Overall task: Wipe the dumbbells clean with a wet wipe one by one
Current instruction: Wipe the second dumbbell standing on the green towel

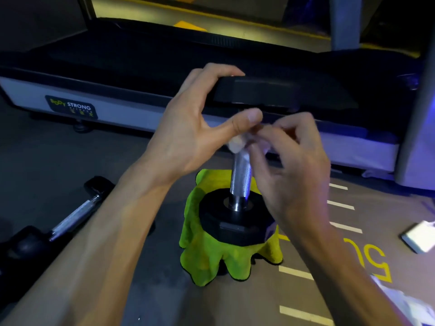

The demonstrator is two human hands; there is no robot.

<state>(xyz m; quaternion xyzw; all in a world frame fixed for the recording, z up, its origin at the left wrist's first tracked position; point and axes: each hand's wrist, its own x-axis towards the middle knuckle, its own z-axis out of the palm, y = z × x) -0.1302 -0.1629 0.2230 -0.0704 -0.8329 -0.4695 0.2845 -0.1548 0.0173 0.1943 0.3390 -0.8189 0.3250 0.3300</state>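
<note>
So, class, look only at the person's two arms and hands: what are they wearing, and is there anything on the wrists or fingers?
Both arms are bare as far as the picture shows: no sleeves reach the forearms. The left hand and the right hand wear no gloves. No watch, band or ring is visible on either wrist or on the fingers in view. The fingernails look short and unpainted.

Upright dumbbell (237,184) stands on a green cloth (211,255), mid-floor. Treadmill (117,90) blocks the far side. Second dumbbell (70,217) lies to the left, well apart. White pack (419,236) lies right. Near floor (235,302) is open.
</note>
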